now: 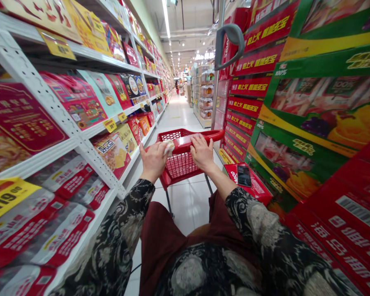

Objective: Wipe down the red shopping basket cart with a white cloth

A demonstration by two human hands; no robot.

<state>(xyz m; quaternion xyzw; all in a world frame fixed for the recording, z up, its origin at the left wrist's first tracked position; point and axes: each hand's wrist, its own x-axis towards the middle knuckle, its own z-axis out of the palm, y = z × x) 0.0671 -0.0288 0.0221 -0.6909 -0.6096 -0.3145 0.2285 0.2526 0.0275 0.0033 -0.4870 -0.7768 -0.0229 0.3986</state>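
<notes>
A small red shopping cart (179, 166) with a perforated basket stands just beyond my knees. My left hand (153, 159) is at the left part of its red handle (182, 142), closed on a crumpled whitish wad (169, 147) that looks like a tissue or cloth and is pressed against the bar. Right of it, my right hand (201, 153) lies over the same handle with its fingers curved across the top. The undersides of both hands are hidden.
White shelves (77, 137) with packaged foods line the left side. Stacked red cartons (249, 105) and green fruit-drink boxes (314, 111) rise at the right. A phone (243, 176) lies on a low red box (259, 190). A grey hooked handle (234, 41) juts out at upper right. The tiled aisle (177, 109) runs ahead.
</notes>
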